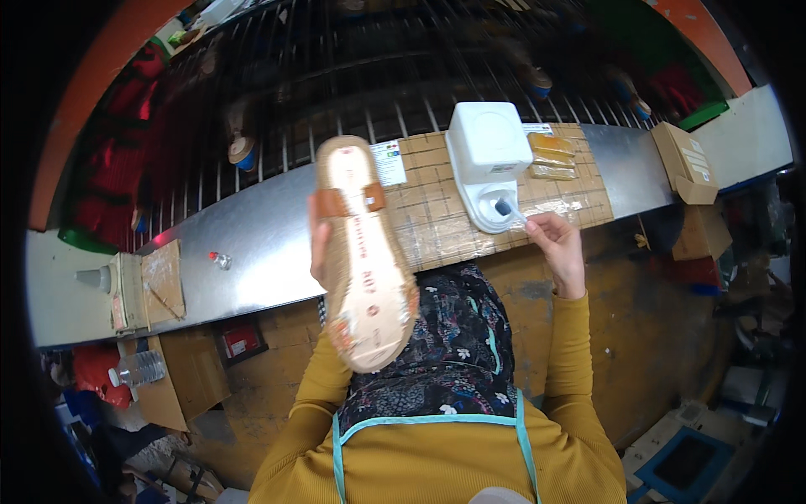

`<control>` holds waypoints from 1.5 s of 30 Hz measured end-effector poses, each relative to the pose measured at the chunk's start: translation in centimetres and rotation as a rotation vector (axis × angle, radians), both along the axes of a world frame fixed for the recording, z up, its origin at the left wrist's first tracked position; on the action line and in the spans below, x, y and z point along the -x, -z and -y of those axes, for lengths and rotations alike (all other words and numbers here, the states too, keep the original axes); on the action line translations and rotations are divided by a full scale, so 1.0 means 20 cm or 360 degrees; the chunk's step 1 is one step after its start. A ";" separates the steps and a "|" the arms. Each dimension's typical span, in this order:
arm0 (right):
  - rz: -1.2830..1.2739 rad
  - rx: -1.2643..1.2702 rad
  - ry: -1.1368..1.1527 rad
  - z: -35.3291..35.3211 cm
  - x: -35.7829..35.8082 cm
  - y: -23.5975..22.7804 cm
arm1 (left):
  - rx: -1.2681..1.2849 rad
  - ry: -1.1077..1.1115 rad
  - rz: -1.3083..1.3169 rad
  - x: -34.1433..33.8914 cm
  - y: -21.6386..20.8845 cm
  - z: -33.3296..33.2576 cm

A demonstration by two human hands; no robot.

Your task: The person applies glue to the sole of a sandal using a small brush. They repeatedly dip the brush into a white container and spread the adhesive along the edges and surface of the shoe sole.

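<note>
My left hand [318, 242] is closed around the side of a sandal [361, 260], held upright above the front edge of the bench. The sandal has a pale sole face with red print, a rope-like rim, brown strap pieces [336, 202] near its far end and an orange patterned part at its near end. My right hand [562, 250] pinches the thin handle of a small brush [505, 207]. The brush's dark head is inside the round cup at the foot of a white dispenser [489, 139]. Part of my left hand is hidden behind the sandal.
Cardboard wrapped in clear tape [432, 210] lies on the metal bench [269, 223]. Amber blocks [552, 157] lie beside the dispenser. Beyond runs a dark roller conveyor [361, 76] carrying shoe parts. A small red-capped bottle [220, 259] is at left, an open carton [684, 164] at right.
</note>
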State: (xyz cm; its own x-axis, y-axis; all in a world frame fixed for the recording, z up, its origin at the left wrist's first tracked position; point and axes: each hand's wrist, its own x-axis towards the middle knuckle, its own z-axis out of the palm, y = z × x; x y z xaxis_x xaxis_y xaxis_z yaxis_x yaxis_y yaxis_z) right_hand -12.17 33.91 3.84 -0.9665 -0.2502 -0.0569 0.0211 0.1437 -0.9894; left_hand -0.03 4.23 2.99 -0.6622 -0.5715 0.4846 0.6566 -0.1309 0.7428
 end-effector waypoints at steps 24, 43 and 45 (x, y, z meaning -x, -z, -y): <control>-0.1121 0.0059 -0.0014 0.79 -0.27 -0.38 | 0.1231 -0.0802 -0.0038 -0.08 -0.03 0.01; -0.1328 -0.0183 -0.0319 0.71 -0.13 -0.44 | 0.1350 -0.0733 -0.0032 -0.09 -0.11 0.08; -0.1307 -0.0238 -0.0411 0.69 -0.11 -0.48 | 0.1345 -0.0722 -0.0009 -0.09 -0.12 0.08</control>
State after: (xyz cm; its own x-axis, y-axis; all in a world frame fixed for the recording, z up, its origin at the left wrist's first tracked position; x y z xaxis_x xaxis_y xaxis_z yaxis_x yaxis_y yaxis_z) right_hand -10.05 20.04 13.43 -0.6302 -0.5128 0.5830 -0.7416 0.1750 -0.6477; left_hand 1.69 2.55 5.37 -0.4604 -0.2330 0.8566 0.5167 0.7142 0.4721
